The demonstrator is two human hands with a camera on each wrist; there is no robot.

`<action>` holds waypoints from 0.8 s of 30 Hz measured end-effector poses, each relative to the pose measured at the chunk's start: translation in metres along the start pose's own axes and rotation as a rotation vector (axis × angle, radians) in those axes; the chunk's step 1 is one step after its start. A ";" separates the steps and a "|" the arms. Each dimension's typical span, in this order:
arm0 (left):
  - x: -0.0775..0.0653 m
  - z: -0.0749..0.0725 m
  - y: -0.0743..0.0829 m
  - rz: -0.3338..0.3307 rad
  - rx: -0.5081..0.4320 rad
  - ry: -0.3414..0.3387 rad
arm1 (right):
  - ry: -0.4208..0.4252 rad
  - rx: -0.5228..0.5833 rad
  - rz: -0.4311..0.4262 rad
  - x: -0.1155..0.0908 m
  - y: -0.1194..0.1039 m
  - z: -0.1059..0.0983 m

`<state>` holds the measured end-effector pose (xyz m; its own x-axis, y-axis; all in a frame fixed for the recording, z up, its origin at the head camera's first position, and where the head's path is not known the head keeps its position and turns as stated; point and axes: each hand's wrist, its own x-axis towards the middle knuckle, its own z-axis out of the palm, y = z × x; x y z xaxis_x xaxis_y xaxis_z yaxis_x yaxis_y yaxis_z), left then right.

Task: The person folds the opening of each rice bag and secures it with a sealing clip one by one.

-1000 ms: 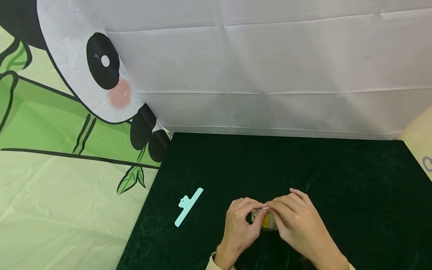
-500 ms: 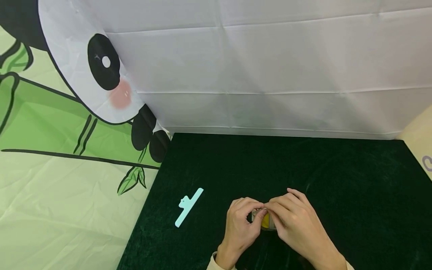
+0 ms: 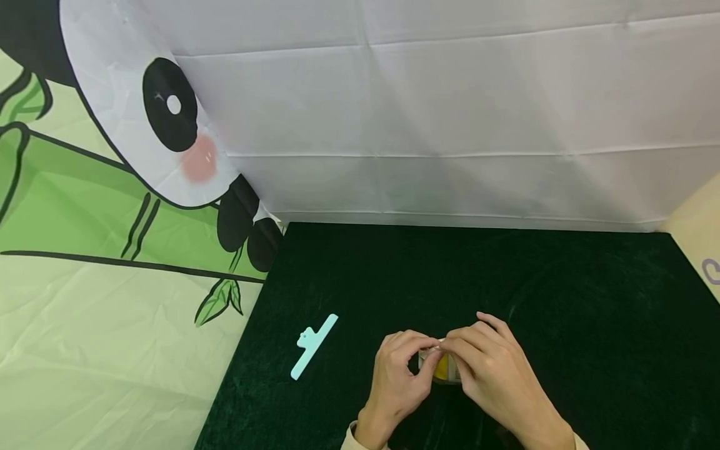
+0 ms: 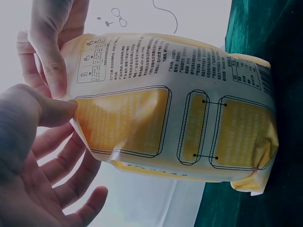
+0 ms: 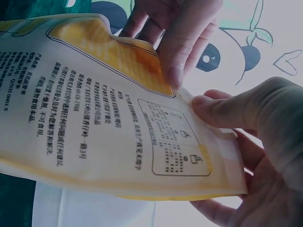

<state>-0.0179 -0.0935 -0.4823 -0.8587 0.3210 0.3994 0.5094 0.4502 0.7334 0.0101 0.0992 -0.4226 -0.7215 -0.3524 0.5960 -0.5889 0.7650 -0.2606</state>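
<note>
- While the head view shows little of the bag, it places it between the left grip and right grip, both pinching its top edge above the worktop; only here does the pale blue clip appear, lying apart.
- The left wrist view reveals the bag's printed panels; the step seems to be working that edge.
- The right wrist view shows the right thumb against the printed face; the next move likely calls for steady, even pinching.
</note>
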 end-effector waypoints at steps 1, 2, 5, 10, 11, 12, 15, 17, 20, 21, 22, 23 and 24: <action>0.000 0.000 0.000 -0.008 -0.008 -0.004 | 0.003 0.001 -0.004 0.000 0.001 0.000; 0.000 0.000 0.000 -0.010 -0.010 -0.006 | 0.003 0.001 -0.006 0.001 0.001 0.000; 0.002 -0.001 0.000 -0.016 -0.015 -0.008 | -0.002 -0.001 -0.010 0.002 0.003 -0.001; 0.004 0.002 0.000 -0.024 -0.009 0.002 | -0.022 0.001 -0.006 0.003 0.007 -0.001; 0.004 0.003 0.001 -0.021 -0.006 0.007 | -0.024 0.003 -0.005 0.003 0.007 -0.002; 0.004 0.004 0.000 -0.018 -0.004 0.012 | -0.027 0.004 -0.005 0.003 0.008 -0.002; 0.005 0.007 0.000 -0.005 0.008 0.026 | -0.025 -0.002 -0.013 0.004 0.009 -0.002; 0.006 0.008 0.000 -0.007 0.006 0.032 | -0.021 -0.022 -0.025 0.005 0.010 -0.003; 0.008 0.011 0.001 -0.008 0.007 0.043 | -0.020 -0.064 -0.041 0.007 0.011 -0.005; 0.009 0.011 0.001 -0.013 0.005 0.045 | -0.023 -0.079 -0.045 0.008 0.012 -0.006; 0.009 0.012 0.002 -0.010 0.008 0.050 | -0.029 -0.092 -0.046 0.009 0.012 -0.006; 0.010 0.013 0.002 -0.011 0.010 0.053 | -0.033 -0.103 -0.048 0.010 0.012 -0.007; 0.010 0.013 0.002 -0.012 0.013 0.056 | -0.038 -0.112 -0.049 0.011 0.013 -0.008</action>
<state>-0.0247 -0.0783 -0.4836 -0.8663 0.2689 0.4210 0.4995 0.4642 0.7314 -0.0026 0.1091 -0.4132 -0.7076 -0.4095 0.5759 -0.5810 0.8010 -0.1442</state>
